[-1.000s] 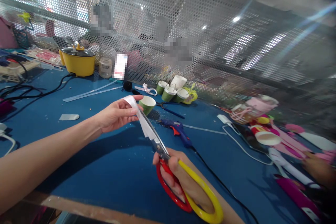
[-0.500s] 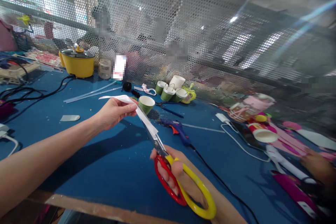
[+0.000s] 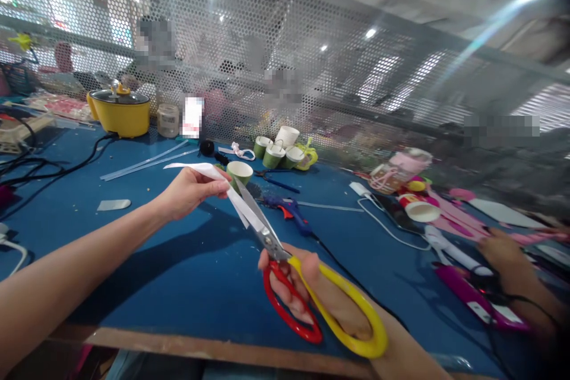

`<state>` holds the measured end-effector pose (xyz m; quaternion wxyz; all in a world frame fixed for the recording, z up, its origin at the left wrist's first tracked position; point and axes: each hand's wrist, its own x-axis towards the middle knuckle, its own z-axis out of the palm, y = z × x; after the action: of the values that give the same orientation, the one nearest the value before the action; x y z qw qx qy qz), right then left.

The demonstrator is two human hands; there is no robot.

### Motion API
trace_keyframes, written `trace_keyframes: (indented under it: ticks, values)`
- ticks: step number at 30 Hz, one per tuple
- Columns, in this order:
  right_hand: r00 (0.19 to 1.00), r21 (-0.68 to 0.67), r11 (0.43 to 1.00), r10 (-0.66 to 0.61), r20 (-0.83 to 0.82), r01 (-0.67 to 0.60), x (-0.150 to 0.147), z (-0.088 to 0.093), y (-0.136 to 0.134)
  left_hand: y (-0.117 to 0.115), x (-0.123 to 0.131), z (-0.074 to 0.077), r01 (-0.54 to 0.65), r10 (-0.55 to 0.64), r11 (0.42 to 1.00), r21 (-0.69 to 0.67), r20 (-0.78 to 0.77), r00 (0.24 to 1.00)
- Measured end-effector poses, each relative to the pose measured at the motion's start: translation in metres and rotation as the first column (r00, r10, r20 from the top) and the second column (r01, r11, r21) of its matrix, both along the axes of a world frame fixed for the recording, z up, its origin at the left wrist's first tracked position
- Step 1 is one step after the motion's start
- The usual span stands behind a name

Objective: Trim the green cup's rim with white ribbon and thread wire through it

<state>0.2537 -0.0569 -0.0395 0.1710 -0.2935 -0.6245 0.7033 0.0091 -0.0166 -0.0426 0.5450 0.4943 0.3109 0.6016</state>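
A white strip [image 3: 196,165], perhaps paper or ribbon, is pinched between the thumb and fingers of my left hand [image 3: 189,190]. One end points left; the other hangs down to the right beside the scissor blades. My right hand [image 3: 300,282] grips scissors [image 3: 271,244] with one red and one yellow handle loop. The blades are parted and point up and left, with the strip's lower end at them. Behind the blades stands a green and white cup [image 3: 240,173]. A blue glue gun [image 3: 289,212] lies to the right of the scissors.
Several small green cups [image 3: 273,155], blue-handled pliers [image 3: 278,180] and a yellow pot [image 3: 120,114] stand or lie toward the mesh wall. Clear glue sticks [image 3: 142,160] lie at left. On the right are a phone [image 3: 396,212], a purple device [image 3: 472,297] and another person's hand [image 3: 503,252].
The scissor blades have spread apart, the handle loops moving away from each other. The strip's lower end now hangs left of the upper blade. My view has shifted a little to the right.
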Motion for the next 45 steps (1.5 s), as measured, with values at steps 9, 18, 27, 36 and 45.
trace_keyframes:
  ticks: [9, 18, 27, 36, 45]
  values:
    - [0.997, -0.012, 0.998, -0.069, 0.042, 0.069, -0.009, -0.002, -0.003, 0.001, 0.001, -0.002, 0.022, -0.023, 0.999, -0.039, -0.014, 1.000]
    - [0.995, -0.006, 0.997, -0.074, 0.067, 0.075, -0.016, -0.003, 0.003, -0.002, 0.004, 0.001, 0.040, -0.039, 0.992, -0.116, 0.013, 0.999]
    - [0.979, 0.050, 0.993, -0.111, 0.169, 0.104, -0.019, 0.000, 0.003, 0.000, 0.004, 0.000, 0.050, -0.048, 0.993, -0.106, 0.020, 0.999]
    - [0.976, 0.035, 0.993, -0.117, 0.182, 0.113, -0.017, -0.001, 0.004, 0.000, 0.003, -0.003, 0.045, -0.048, 0.994, -0.097, -0.025, 0.999]
    - [0.971, 0.028, 0.991, -0.133, 0.198, 0.130, -0.018, 0.001, 0.003, -0.001, 0.003, -0.002, 0.041, -0.048, 0.994, -0.105, -0.061, 0.997]
